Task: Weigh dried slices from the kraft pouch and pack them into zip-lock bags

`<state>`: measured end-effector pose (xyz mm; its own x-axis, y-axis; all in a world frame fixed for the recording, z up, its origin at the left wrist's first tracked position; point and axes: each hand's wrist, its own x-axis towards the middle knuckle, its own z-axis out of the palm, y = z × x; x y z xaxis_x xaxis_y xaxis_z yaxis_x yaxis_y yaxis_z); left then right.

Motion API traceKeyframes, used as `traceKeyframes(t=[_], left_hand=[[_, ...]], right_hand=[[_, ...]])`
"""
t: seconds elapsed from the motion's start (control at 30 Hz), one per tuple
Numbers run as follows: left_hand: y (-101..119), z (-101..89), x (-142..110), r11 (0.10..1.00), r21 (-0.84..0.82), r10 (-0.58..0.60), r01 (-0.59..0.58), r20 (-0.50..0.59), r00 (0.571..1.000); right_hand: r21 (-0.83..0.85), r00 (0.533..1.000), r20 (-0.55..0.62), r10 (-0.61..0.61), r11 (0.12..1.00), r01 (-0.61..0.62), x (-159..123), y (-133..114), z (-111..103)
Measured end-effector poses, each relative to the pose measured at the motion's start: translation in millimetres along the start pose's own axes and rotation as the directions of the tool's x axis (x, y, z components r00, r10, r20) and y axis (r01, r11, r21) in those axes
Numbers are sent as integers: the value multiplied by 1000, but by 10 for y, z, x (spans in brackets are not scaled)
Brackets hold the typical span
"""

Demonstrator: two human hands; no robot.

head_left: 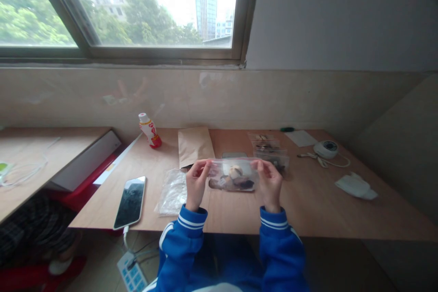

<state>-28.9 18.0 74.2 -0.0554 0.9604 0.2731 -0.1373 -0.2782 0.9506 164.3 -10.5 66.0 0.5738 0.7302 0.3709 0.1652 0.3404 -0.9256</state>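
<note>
A clear zip bag (233, 176) with small brown and pale items inside is held up just above the wooden table (308, 205). My left hand (196, 184) pinches its top left corner, and my right hand (270, 184) pinches its top right corner. Both arms wear blue sleeves with white stripes. Behind the bag lie a brown paper envelope (194, 146) and a pile of further clear bags (268, 150) with dark contents. An empty-looking clear bag (172, 191) lies flat by my left wrist.
A phone (130, 201) on a cable lies at the table's left front. A small red and white bottle (149, 130) stands at the back left. A white round device (326, 148) with cord, a white cloth (356, 186), paper and a green pen sit right. A power strip (132, 273) lies on the floor.
</note>
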Motion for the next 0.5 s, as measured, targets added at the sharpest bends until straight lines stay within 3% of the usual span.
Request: traceKeyframes(t=[0.2,0.3,0.4,0.5], left_hand=[[-10,5,-43,996,69,61,-58,-47,997],[-38,15,-47,984,156,87,-82,-26,996],[-76,28,-37,961,253,108,-113,34,994],[-108,31,-28,937,322,114,-135,86,990]], right_hand=[[-75,997,76,-1,997,7,22,96,6],[-246,982,78,-171,951,185,31,85,33],[-342,895,262,-361,832,436,24,-33,120],[-271,761,533,-370,777,568,18,-153,251]])
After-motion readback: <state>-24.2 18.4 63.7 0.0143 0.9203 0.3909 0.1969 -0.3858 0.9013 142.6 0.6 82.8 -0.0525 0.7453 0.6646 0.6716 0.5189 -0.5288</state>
